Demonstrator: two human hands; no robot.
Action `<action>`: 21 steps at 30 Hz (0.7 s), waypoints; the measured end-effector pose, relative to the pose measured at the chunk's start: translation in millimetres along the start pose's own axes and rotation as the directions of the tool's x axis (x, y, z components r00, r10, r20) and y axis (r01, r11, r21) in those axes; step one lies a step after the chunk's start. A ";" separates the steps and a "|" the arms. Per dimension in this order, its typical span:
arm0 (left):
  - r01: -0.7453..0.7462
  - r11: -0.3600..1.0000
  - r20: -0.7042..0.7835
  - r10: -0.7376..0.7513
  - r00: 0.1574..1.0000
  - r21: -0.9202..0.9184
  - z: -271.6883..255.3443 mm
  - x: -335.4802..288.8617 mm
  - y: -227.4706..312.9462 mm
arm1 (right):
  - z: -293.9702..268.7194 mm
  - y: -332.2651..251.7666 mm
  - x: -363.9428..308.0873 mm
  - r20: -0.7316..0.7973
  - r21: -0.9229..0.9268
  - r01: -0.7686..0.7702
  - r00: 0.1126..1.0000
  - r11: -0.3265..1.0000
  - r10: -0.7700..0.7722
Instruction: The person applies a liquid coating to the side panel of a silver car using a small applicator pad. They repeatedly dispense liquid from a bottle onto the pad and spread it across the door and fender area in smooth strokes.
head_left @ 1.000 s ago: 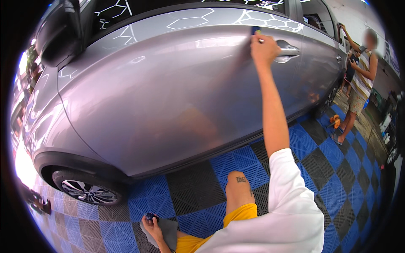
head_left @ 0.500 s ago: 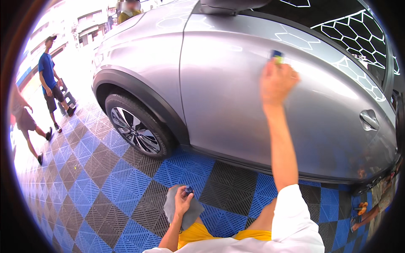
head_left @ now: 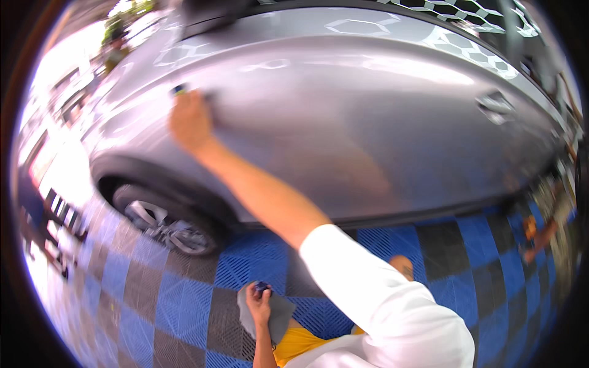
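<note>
Gripping a pad [head_left: 179, 89] upper left, my right hand [head_left: 191, 121] was at the car [head_left: 319, 116]; lower centre, my left hand [head_left: 259, 308] curled round a dark object [head_left: 262, 287]. I couldn't tell how much was done or left.

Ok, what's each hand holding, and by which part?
Left hand: a small dark object, by its sides. Right hand: a blue-and-yellow block; the hand hides where it's gripped.
</note>
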State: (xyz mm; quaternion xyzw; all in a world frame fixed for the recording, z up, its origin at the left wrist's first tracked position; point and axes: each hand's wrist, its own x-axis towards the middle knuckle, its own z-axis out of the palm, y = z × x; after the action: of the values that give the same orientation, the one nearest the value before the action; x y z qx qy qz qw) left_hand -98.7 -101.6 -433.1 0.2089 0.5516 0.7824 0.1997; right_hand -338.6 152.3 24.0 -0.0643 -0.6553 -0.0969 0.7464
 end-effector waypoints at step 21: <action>-0.058 0.974 -0.013 0.063 0.998 0.218 -15.5 -7.1 22.9 | -474.6 411.4 67.7 -0.089 -0.715 -0.018 0.994 0.699 -0.066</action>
State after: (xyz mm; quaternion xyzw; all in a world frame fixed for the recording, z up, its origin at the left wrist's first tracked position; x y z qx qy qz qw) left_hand -103.2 -124.7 -416.9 0.2386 0.6293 0.7251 0.1463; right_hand 222.2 442.6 40.8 -0.3348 -0.5257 -0.3567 0.6960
